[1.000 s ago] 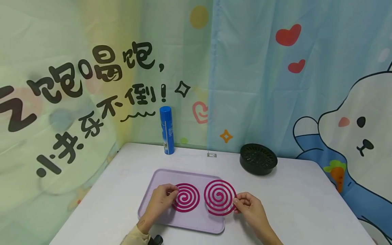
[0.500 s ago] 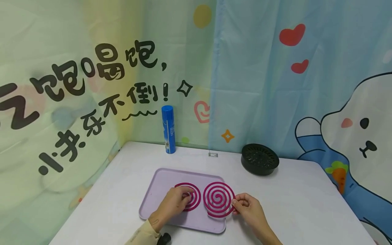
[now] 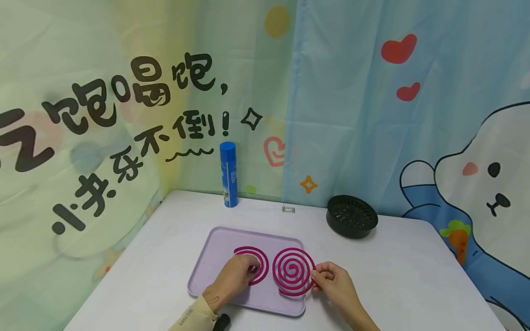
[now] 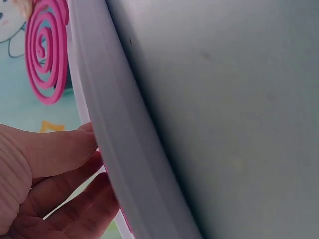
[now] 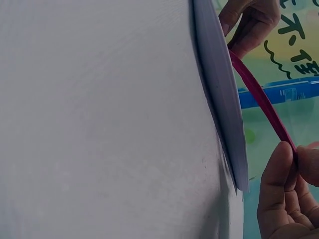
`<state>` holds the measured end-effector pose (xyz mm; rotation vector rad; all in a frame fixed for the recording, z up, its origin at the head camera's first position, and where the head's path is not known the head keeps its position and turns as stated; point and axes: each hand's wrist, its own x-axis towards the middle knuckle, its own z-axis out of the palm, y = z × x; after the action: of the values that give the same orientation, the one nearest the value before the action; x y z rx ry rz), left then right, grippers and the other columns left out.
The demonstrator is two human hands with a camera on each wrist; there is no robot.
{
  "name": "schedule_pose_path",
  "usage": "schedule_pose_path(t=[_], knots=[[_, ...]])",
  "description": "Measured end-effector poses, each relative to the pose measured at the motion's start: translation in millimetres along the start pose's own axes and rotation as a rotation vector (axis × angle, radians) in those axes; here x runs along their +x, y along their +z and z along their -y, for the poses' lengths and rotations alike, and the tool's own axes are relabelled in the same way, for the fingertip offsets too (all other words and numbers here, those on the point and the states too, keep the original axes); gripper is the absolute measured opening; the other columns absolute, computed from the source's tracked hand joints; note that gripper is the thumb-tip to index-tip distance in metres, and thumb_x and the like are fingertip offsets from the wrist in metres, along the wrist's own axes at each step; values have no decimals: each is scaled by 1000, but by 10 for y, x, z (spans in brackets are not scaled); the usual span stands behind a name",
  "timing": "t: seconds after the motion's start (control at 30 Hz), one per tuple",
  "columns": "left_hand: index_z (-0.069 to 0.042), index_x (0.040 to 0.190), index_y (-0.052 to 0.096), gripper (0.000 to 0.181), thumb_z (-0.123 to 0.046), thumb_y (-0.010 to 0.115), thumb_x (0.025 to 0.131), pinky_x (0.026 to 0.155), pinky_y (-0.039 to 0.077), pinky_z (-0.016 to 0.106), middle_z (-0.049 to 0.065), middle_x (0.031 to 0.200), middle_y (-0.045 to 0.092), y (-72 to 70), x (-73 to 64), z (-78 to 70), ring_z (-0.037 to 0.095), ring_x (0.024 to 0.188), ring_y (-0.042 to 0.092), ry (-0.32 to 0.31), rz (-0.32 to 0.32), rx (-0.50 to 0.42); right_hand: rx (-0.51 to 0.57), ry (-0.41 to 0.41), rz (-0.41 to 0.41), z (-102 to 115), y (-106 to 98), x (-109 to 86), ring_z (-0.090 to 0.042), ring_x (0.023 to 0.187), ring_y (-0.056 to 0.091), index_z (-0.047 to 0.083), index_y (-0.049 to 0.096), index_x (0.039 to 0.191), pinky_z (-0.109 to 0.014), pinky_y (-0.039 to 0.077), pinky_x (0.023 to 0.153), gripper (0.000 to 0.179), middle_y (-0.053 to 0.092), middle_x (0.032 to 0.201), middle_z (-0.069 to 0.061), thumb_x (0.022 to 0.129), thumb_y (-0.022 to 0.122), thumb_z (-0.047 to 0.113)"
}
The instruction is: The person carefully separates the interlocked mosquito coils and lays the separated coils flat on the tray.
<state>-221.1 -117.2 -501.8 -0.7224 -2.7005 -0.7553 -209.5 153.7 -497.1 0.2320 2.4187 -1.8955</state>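
Observation:
Two magenta mosquito coils are by my hands. My right hand (image 3: 337, 280) pinches the right edge of one coil (image 3: 292, 266), raised over the right side of the lilac tray (image 3: 215, 257). This coil appears edge-on as a magenta strip (image 5: 264, 97) in the right wrist view, between thumb and fingers. My left hand (image 3: 233, 273) reaches over the tray and holds the other coil (image 3: 267, 266) near its middle; the hand covers much of that coil. In the left wrist view the tray's rim (image 4: 114, 124) hides the left fingertips.
A black round slotted container (image 3: 352, 217) stands at the back right of the white table (image 3: 410, 276). A blue spray can (image 3: 229, 174) stands at the back left. Between them lies a small metal stand (image 3: 288, 209). Printed curtains (image 3: 331, 92) hang behind the table.
My left hand has moved from the left edge of its coil to the middle. The raised coil in my right hand has shifted slightly left and down.

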Motion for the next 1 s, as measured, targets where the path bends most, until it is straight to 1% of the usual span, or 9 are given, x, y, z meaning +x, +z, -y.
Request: schedule_pose_path(t=[0.17,0.3,0.5,0.7,0.83,1.0], knots=[[-12,76,70,24,9,78,69,65,51,22,-2,74,66,-41,-30,69,4,69,54,-17,-1,2,-9,-12,12,13,31,14,-18,68,64,-9,62,101,-29,60,61,12,65,77,-9,94,67,0],[-11,79,71,23,9,78,69,66,52,24,-1,76,68,-69,-60,129,7,71,57,-24,-6,11,-8,-14,20,20,70,32,-18,68,64,-8,63,100,-29,60,61,11,65,77,-9,93,68,-1],[-7,86,74,23,10,79,71,72,57,29,1,82,72,-126,-118,191,13,76,66,-57,-31,-8,-57,-11,30,32,109,78,-17,66,64,-7,63,100,-29,60,60,12,65,78,-8,94,68,1],[-6,86,74,22,10,78,71,71,57,29,2,82,73,-157,-162,260,14,75,65,-72,-45,-12,-74,14,55,41,157,103,-17,65,64,-6,63,100,-27,60,59,13,65,78,-9,94,69,3],[-5,87,74,23,11,78,70,71,57,31,3,83,73,-181,-194,296,15,76,66,-84,-56,-15,-61,-4,83,53,195,95,-17,64,65,-8,63,99,-27,60,59,13,66,77,-9,93,69,2],[-4,89,74,23,11,78,71,73,58,33,6,85,74,-226,-228,336,21,79,69,-92,-66,-12,-48,-38,122,68,237,99,-16,63,65,-9,62,98,-26,60,60,15,66,76,-9,93,70,3]])
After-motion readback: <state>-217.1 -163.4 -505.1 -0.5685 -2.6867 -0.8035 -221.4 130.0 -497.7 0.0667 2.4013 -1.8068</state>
